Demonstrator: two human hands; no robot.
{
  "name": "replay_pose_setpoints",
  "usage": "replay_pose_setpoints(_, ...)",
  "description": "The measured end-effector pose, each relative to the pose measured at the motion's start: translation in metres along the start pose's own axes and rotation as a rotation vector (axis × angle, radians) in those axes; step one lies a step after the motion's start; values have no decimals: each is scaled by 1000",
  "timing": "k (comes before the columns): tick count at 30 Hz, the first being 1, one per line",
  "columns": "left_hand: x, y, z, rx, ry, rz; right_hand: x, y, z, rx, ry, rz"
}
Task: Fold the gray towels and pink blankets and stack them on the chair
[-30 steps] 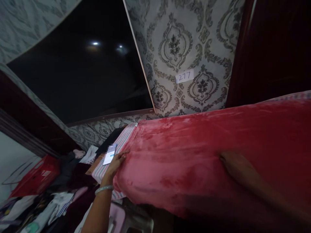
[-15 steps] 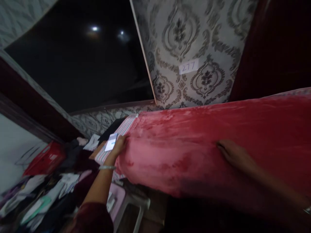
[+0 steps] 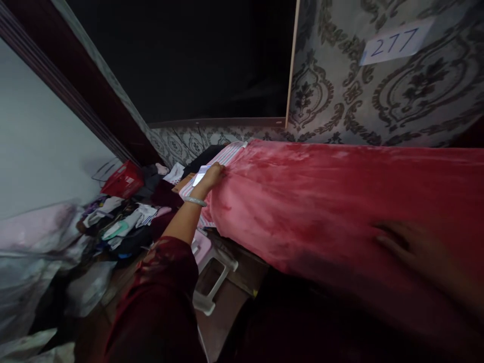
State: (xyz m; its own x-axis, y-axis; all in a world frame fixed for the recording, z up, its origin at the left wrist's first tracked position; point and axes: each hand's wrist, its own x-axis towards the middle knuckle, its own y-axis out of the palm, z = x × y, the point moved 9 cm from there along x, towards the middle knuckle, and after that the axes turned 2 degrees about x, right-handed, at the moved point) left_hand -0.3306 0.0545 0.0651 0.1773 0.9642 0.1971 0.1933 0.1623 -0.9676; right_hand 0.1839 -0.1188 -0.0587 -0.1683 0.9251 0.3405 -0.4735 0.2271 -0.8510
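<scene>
A plush red blanket (image 3: 325, 196) lies spread over a bed, hanging over its near side. My left hand (image 3: 213, 176), with a pale bangle on the wrist, rests at the blanket's far left edge, fingers closed on the fabric. Beside it lies a lit phone (image 3: 200, 176) on a pink striped sheet (image 3: 223, 157). My right hand (image 3: 419, 249) lies flat on the blanket at the right, fingers stretched out, blurred by motion.
A pink plastic stool (image 3: 209, 272) stands below the bed edge. A red basket (image 3: 123, 180) and a heap of clothes (image 3: 121, 222) cover the floor at left. Patterned wallpaper with a paper label reading 277 (image 3: 395, 42) is behind the bed, beside a dark panel (image 3: 196, 55).
The view has swung left and down. My left hand has slid farther along the blanket's left edge and closed on it; my right hand has shifted right along the blanket.
</scene>
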Motion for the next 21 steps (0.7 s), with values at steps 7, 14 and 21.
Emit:
replay_pose_setpoints(7,1,-26,-5,1,86,-36,7,-1,-3,-34,-20,-128)
replay_pose_setpoints(14,3,-65,3,-119,87,-116,22,-62,9,-168,154,-242)
replay_pose_setpoints(21,0,-84,11,-457,-28,-237,37,-69,15,-97,45,-265)
